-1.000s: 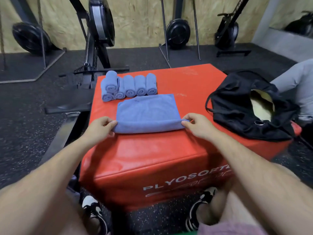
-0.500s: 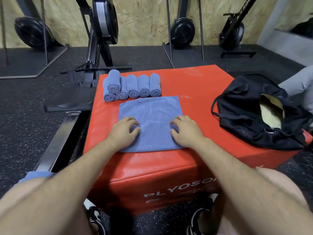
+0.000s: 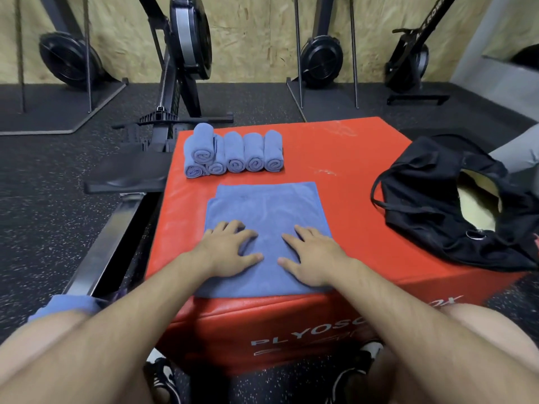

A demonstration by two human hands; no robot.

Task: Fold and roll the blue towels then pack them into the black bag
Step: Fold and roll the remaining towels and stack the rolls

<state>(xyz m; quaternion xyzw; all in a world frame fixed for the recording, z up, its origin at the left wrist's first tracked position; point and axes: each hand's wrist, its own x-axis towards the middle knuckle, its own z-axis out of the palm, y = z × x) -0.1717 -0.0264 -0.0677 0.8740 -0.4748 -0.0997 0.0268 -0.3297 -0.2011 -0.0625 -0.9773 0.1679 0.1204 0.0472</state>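
A folded blue towel (image 3: pixel 264 208) lies flat on the red plyo box (image 3: pixel 335 158), near its front edge. My left hand (image 3: pixel 230 250) and my right hand (image 3: pixel 313 255) rest palm down on the towel's near half, fingers spread, holding nothing. Several rolled blue towels (image 3: pixel 233 151) lie in a row at the box's far left, one stacked on top. The black bag (image 3: pixel 431 199) sits open on the box's right side, showing a pale lining.
Another blue towel (image 3: pixel 68 304) lies on my left knee. A rowing machine rail (image 3: pixel 113 228) runs along the box's left side. More rowing machines (image 3: pixel 320 59) stand against the wooden back wall. A grey-clad leg (image 3: pixel 516 153) shows behind the bag.
Both hands let go of the towel's near corners, moved onto its top and now press flat, closer together. The towel lies nearer the front edge.
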